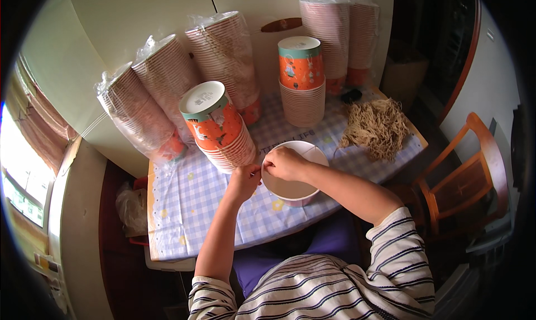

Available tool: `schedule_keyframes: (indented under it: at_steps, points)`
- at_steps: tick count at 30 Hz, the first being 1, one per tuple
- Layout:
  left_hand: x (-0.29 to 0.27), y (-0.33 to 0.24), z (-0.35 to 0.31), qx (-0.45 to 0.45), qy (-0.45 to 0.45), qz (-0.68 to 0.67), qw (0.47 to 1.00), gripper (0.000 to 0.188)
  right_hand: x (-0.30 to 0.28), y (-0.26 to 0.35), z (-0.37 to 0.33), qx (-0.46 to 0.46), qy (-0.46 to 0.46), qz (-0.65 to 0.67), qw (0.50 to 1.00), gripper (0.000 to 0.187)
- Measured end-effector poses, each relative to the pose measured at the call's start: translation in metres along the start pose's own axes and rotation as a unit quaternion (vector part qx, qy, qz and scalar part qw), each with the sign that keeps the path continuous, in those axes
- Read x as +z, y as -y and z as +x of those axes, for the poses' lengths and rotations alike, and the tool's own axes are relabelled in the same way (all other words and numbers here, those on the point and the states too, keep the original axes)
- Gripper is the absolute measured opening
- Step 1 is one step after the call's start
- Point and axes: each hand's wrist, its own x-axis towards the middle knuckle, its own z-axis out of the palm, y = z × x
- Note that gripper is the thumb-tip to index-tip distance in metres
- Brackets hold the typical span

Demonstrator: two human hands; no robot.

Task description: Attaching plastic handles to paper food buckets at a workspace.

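Note:
A round paper bucket (pixel 304 194) with a white rim stands upright in front of me, near the table's front edge. My left hand (pixel 244 183) is closed in a pinch at the outside of its left rim. My right hand (pixel 283 162) reaches over the opening, its fingers closed at the inside of that same rim. What the fingertips hold is too small or hidden to make out. A thin strand crosses the bucket's far right rim. To the right lies a loose heap of tan twine (pixel 377 129).
Two stacks of nested orange paper buckets, the left stack (pixel 215 124) and the right stack (pixel 301 77), stand upside down on the checked tablecloth (pixel 195 208). Several plastic-wrapped stacks (pixel 223 58) line the back. A wooden chair (pixel 460 180) is at the right.

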Motion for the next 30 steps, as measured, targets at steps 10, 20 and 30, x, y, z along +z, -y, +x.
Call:
schedule_keyframes:
  at_steps: [10,20,30]
  points:
    - [-0.01,0.019,-0.031,-0.183,0.042,-0.397,0.898,0.013,-0.071,0.067,-0.049,0.039,0.063,-0.011,0.997,0.025]
    - [0.019,0.039,-0.1,-0.119,0.036,-0.649,0.75,0.014,0.022,0.102,-0.133,-0.023,-0.079,0.075,0.994,0.013]
    - [0.053,0.034,-0.106,-0.015,0.013,-0.595,0.804,0.013,0.063,0.061,-0.112,0.055,-0.129,0.212,0.967,0.007]
